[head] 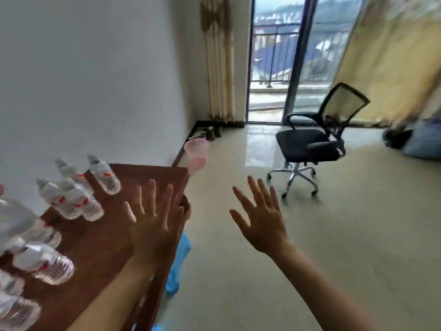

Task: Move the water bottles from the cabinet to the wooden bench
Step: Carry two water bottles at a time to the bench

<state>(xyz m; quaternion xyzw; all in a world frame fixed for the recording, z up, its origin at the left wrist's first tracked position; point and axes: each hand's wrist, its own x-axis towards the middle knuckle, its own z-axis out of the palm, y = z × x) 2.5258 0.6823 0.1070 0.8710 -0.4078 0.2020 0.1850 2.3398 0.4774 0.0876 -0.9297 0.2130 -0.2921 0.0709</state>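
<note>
1. Left hand hovering over table edge, fingers spreading wide, holding nothing.
2. Right hand hovering over floor, fingers splaying open, empty.
3. Water bottles sitting on table, left of hands.

On my left I see the wooden bench in a deep reddish brown. The water bottles on it are clear, with white caps and labels marked in red. At its far end stands a pale pink bin, and a bright blue thing shows below its right edge. The wall is plain white, the floor a glossy beige. The office chair is black with a chrome base. The far curtain is cream, striped, with brown patches up top; the right curtain is yellow.
</note>
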